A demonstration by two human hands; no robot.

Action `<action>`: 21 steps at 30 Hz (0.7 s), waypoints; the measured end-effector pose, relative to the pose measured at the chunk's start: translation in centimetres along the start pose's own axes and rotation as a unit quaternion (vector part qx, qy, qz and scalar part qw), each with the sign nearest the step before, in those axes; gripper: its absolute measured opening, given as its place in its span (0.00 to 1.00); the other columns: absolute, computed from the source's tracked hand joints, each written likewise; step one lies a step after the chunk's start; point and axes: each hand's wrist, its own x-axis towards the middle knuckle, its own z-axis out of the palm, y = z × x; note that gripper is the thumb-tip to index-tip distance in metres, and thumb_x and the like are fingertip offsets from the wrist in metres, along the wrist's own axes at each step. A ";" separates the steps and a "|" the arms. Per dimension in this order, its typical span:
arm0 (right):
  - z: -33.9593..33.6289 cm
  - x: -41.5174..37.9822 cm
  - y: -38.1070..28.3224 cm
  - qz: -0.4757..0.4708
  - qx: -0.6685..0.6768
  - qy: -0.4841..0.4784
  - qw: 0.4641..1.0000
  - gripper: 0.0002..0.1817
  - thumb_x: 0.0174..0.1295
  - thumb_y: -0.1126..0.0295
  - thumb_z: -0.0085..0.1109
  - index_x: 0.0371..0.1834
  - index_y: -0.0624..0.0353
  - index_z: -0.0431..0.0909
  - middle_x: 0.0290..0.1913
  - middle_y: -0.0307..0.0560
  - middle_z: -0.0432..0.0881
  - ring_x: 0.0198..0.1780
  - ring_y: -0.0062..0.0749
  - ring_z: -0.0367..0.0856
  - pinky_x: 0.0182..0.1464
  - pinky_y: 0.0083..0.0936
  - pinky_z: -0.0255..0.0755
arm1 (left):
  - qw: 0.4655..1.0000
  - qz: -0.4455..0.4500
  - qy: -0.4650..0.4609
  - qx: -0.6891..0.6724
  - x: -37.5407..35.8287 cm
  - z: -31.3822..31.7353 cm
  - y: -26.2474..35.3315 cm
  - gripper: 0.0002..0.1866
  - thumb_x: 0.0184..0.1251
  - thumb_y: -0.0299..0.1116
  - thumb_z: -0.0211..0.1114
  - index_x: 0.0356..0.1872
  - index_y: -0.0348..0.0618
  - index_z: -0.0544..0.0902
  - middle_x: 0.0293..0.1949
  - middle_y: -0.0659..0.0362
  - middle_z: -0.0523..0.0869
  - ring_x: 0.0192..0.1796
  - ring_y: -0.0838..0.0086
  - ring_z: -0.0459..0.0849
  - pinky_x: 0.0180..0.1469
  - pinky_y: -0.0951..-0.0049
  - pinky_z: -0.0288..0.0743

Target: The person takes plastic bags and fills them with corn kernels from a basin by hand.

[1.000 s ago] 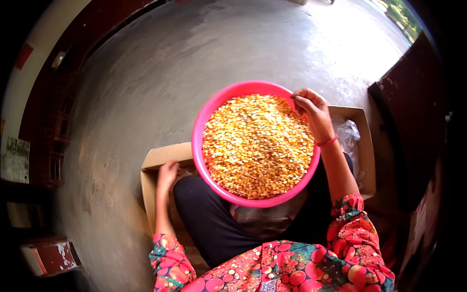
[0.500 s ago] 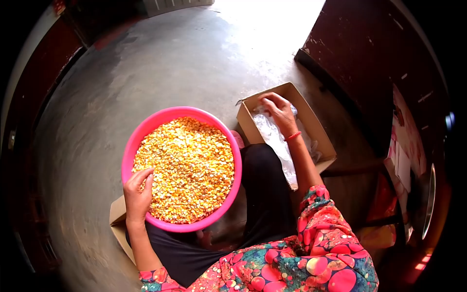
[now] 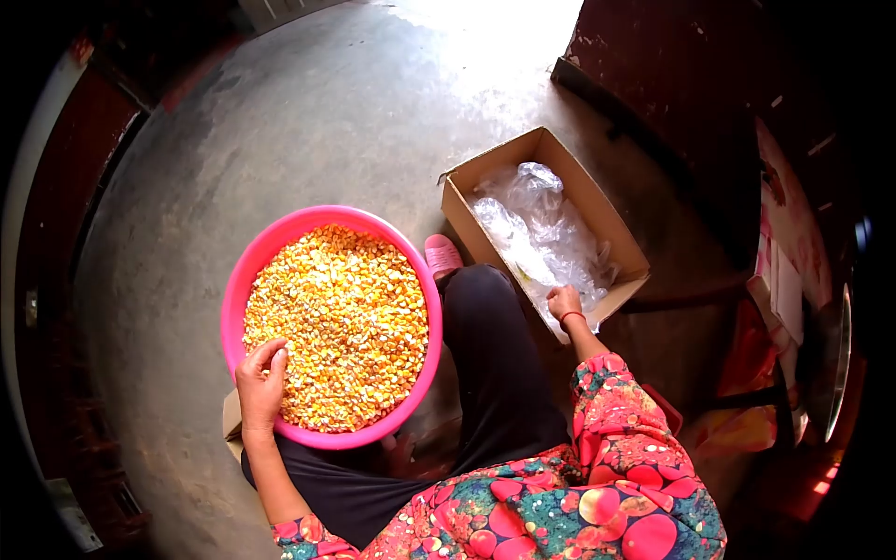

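Observation:
A pink basin (image 3: 435,341) full of loose yellow corn kernels (image 3: 341,327) rests at my lap. My left hand (image 3: 261,381) is over its left rim, thumb and fingertips pinched together above the kernels; anything between them is too small to make out. To the right, my right hand (image 3: 564,302) is closed at the near end of a cardboard box (image 3: 611,201), close to its rim. Clear plastic bags (image 3: 537,229) lie crumpled inside the box. Whether the closed right fingers grip plastic is hidden.
A pink shoe (image 3: 442,254) shows between the basin and the box. Part of another cardboard box (image 3: 232,420) stands at lower left. Dark red furniture (image 3: 672,84) lines the right side, with red bags (image 3: 747,350) below it. Grey concrete floor (image 3: 280,131) extends ahead.
My right hand has moved from over the far part of the box back to its near end, and its fingers have closed. The left hand stays pinched at the basin. The view has shifted slightly.

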 end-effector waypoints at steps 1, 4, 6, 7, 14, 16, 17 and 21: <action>-0.9 0.1 -0.9 0.002 -0.019 -0.006 1.000 0.10 0.48 0.70 0.56 0.32 0.47 0.85 0.43 0.53 0.79 0.50 0.48 0.75 0.55 0.38 0.70 | 1.000 -0.002 -0.002 0.003 0.0 0.0 -0.4 0.09 0.61 0.24 0.61 0.41 0.34 0.83 0.34 0.55 0.86 0.35 0.74 0.83 0.39 0.76 0.76; -3.3 1.4 -0.7 0.043 -0.111 -0.112 0.987 0.13 0.49 0.64 0.63 0.40 0.48 0.84 0.51 0.48 0.80 0.54 0.44 0.77 0.54 0.45 0.69 | 0.999 -0.016 0.025 -0.033 -0.3 -0.1 -1.0 0.09 0.62 0.24 0.61 0.41 0.34 0.83 0.35 0.55 0.86 0.37 0.75 0.83 0.41 0.75 0.76; -3.5 2.6 2.6 0.064 -0.213 -0.272 0.936 0.21 0.42 0.61 0.70 0.44 0.50 0.84 0.51 0.47 0.81 0.50 0.41 0.80 0.51 0.42 0.71 | 0.999 -0.014 0.020 -0.029 -0.3 -0.5 -0.7 0.09 0.62 0.25 0.61 0.42 0.33 0.83 0.36 0.55 0.86 0.38 0.76 0.83 0.41 0.75 0.76; -3.7 2.9 4.3 0.056 -0.236 -0.323 0.915 0.23 0.40 0.61 0.71 0.44 0.51 0.84 0.49 0.46 0.82 0.49 0.39 0.81 0.50 0.42 0.72 | 0.999 -0.014 0.020 -0.030 -0.4 -0.6 -0.5 0.09 0.62 0.25 0.61 0.42 0.33 0.83 0.36 0.55 0.86 0.38 0.76 0.83 0.41 0.75 0.76; -9.8 1.5 4.8 -0.061 -0.048 -0.205 0.976 0.12 0.50 0.63 0.64 0.34 0.59 0.83 0.32 0.48 0.85 0.35 0.34 0.81 0.41 0.29 0.73 | 1.000 -0.006 0.002 -0.028 -0.7 -1.3 0.6 0.10 0.63 0.25 0.60 0.43 0.32 0.82 0.37 0.54 0.86 0.38 0.76 0.83 0.41 0.76 0.76; -12.6 1.9 4.8 -0.059 0.203 -0.222 0.952 0.10 0.56 0.66 0.62 0.31 0.63 0.82 0.27 0.38 0.81 0.31 0.23 0.76 0.36 0.23 0.70 | 1.000 0.005 0.002 -0.026 -0.9 -1.7 1.2 0.09 0.63 0.24 0.60 0.42 0.33 0.82 0.36 0.55 0.86 0.38 0.76 0.83 0.41 0.76 0.76; -14.4 1.5 4.3 -0.054 0.265 -0.212 0.939 0.09 0.60 0.68 0.59 0.29 0.63 0.80 0.26 0.32 0.76 0.29 0.15 0.69 0.33 0.18 0.65 | 0.999 0.011 0.004 -0.030 -1.0 -1.8 1.4 0.09 0.63 0.24 0.60 0.42 0.33 0.82 0.35 0.56 0.86 0.37 0.76 0.83 0.40 0.76 0.76; -21.8 -1.7 -0.2 -0.017 0.541 -0.182 0.821 0.07 0.64 0.66 0.57 0.33 0.57 0.78 0.27 0.34 0.79 0.28 0.16 0.76 0.31 0.15 0.71 | 0.999 0.031 0.012 -0.041 -1.5 -2.2 1.9 0.09 0.63 0.24 0.60 0.42 0.33 0.82 0.35 0.56 0.86 0.36 0.77 0.83 0.39 0.77 0.75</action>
